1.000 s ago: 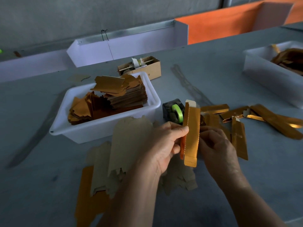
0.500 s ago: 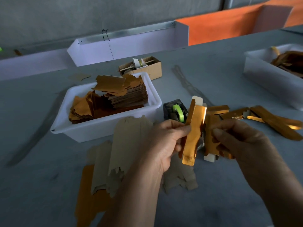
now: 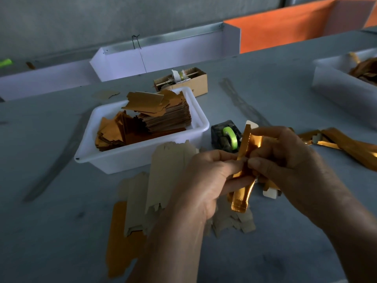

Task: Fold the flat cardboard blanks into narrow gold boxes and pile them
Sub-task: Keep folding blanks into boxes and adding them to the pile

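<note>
Head view: both hands crease a gold blank above the bench

Head view shows the left hand (image 3: 206,176) and the right hand (image 3: 285,160) meeting on one narrow gold foil cardboard blank (image 3: 243,170), held upright above the grey bench (image 3: 61,231). Left fingers (image 3: 230,162) pinch its mid-length from the left; right fingers (image 3: 257,162) pinch it at the same height from the right, curled tight on the card.

The step in hand looks like closing the long side panels into a tube. To do it well, both pinches should run along the scored lines so the foil creases straight without crumpling, and the side flap should tuck fully in.

Below the hands, the blank's lower end hangs free; its white-backed top flap stands above the fingers. Under the left wrist lie loose flat blanks, brown side up (image 3: 163,180). Just behind the hands sits a dark tape dispenser with a green roll (image 3: 226,137), and beside it a white plastic tub (image 3: 114,160) stacked with gold blanks. Finished gold boxes (image 3: 350,146) lie to the right, well apart from the fingers.
</note>
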A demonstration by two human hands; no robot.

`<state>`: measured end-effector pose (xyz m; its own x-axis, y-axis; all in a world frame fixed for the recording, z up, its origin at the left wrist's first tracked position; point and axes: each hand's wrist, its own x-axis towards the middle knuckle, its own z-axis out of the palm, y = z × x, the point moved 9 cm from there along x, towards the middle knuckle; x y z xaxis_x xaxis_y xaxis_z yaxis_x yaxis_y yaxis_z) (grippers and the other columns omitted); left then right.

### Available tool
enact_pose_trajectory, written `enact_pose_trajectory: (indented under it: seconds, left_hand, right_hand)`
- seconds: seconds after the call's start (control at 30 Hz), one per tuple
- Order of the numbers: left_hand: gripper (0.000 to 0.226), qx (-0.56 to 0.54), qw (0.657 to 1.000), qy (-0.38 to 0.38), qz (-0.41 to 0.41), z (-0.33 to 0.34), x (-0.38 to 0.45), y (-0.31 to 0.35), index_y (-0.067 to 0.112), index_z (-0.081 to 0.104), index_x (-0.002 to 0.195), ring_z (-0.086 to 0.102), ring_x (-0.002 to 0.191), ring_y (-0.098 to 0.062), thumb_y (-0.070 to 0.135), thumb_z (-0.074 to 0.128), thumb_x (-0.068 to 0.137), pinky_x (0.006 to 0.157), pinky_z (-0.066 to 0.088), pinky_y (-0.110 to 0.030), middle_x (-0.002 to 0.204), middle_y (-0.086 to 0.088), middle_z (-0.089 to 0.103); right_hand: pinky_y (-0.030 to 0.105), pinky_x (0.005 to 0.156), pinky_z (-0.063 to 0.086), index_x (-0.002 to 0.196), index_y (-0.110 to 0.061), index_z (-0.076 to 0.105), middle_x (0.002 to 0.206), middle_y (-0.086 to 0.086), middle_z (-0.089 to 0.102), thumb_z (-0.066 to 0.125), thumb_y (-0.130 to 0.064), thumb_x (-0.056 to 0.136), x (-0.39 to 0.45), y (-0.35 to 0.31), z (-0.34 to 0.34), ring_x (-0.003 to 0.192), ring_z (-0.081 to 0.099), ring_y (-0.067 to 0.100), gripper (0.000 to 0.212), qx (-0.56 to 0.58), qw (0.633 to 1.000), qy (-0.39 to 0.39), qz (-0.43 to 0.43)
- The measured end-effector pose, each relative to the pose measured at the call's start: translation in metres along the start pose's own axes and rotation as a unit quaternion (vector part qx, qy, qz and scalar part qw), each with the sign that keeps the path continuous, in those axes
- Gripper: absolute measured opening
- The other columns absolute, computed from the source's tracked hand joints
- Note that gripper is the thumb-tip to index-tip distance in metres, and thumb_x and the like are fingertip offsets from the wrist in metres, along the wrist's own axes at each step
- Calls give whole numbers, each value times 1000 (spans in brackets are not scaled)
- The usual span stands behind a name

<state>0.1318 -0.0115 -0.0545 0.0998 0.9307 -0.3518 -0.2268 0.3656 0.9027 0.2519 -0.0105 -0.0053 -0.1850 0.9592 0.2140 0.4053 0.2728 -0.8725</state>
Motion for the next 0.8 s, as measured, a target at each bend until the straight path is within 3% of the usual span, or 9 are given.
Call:
enact_pose_trajectory:
  seconds: [0.1, 0.27, 0.33, 0.43, 0.6, 0.73, 0.8]
  left_hand:
    - [8, -2, 1000, -11, 1, 1, -2, 2, 2, 65, 83, 73, 80, -26, -4, 61, 86, 68, 61, -31, 87, -16, 72]
    - [13, -17, 998, -53, 1, 7, -1, 3, -7, 65, 95, 72, 80, -26, -2, 55, 89, 71, 61, -31, 82, -16, 72]
    - [11, -25, 998, -60, -1, 9, -3, 4, -7, 65, 92, 72, 76, -24, 2, 59, 89, 69, 60, -30, 78, -13, 72]
    - [9, 4, 1000, -18, 6, 2, -3, 1, 3, 65, 77, 72, 75, -25, 5, 65, 85, 71, 61, -33, 79, -14, 72]
    - [14, 51, 997, 32, 38, -3, -3, 1, 6, 65, 78, 72, 79, -26, 7, 60, 91, 74, 60, -37, 89, -18, 70]
    - [17, 92, 989, 79, 90, -3, -5, 3, 10, 65, 76, 72, 72, -22, 9, 60, 92, 71, 61, -37, 77, -9, 70]
    - [22, 99, 984, 95, 117, -2, -8, 5, 13, 64, 71, 72, 65, -19, 7, 60, 91, 62, 59, -30, 71, -5, 70]
  right_hand:
    - [17, 56, 51, 94, -39, 44, 80, -20, 68, 66, -19, 79, 1, 0, -1, 70, 66, -2, 33, -3, 1000, 11, 16]
    - [21, 60, 49, 89, -35, 46, 73, -8, 69, 67, -18, 79, 2, 2, 0, 67, 66, 2, 29, 2, 999, 24, 30]
    - [23, 61, 50, 88, -35, 47, 70, -5, 68, 68, -18, 80, 2, 1, 0, 66, 66, 5, 29, -7, 999, 30, 27]
    - [18, 59, 50, 89, -33, 47, 70, -6, 66, 68, -19, 81, 1, -1, 1, 66, 64, 4, 27, -43, 998, 35, 15]
    - [2, 58, 42, 90, -28, 49, 68, -12, 63, 71, -19, 79, -1, 0, 1, 67, 60, -6, 26, -92, 994, 65, 15]
    - [9, 46, 40, 91, -25, 50, 68, -14, 60, 71, -20, 80, -4, -4, -2, 61, 55, -5, 24, -180, 978, 100, 17]
    - [12, 48, 39, 92, -24, 50, 69, -13, 60, 69, -21, 82, -4, -5, -3, 63, 56, -2, 22, -201, 973, 108, 29]
